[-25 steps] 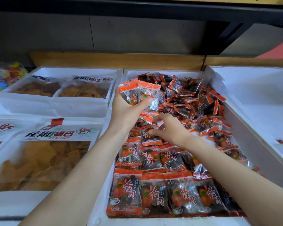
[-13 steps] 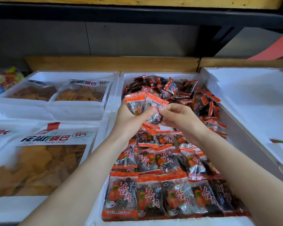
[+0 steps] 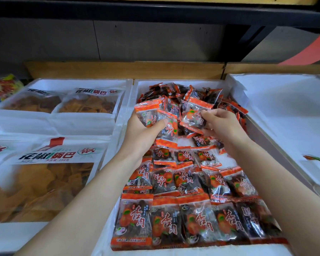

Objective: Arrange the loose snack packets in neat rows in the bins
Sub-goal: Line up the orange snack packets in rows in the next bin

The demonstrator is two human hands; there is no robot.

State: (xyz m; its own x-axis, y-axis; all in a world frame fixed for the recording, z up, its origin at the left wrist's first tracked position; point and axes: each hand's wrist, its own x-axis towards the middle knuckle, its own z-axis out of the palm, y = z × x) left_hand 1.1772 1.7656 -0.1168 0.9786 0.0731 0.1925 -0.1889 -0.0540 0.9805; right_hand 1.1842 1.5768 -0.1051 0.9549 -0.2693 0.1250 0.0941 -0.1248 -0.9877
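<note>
A white foam bin (image 3: pixel 135 100) in the middle holds small orange-edged clear snack packets. Neat rows of packets (image 3: pixel 183 220) fill its near half; a loose pile of packets (image 3: pixel 175 91) lies at the back. My left hand (image 3: pixel 144 133) grips a small stack of packets (image 3: pixel 155 115) above the bin, thumb across their front. To its right, my right hand (image 3: pixel 224 124) pinches a single packet (image 3: pixel 194 115), held tilted just beside the stack.
On the left, white bins (image 3: pixel 54 122) hold large bags of yellow crisps (image 3: pixel 44 180). A white foam bin (image 3: pixel 288 115) sits on the right with one packet (image 3: pixel 314 158) at its edge. A wooden ledge (image 3: pixel 118 70) runs behind the bins. Colourful sweets (image 3: pixel 2 87) lie far left.
My right hand rose from the pile with a packet and brought it up beside the stack in my left hand. The stack has stayed raised above the bin.
</note>
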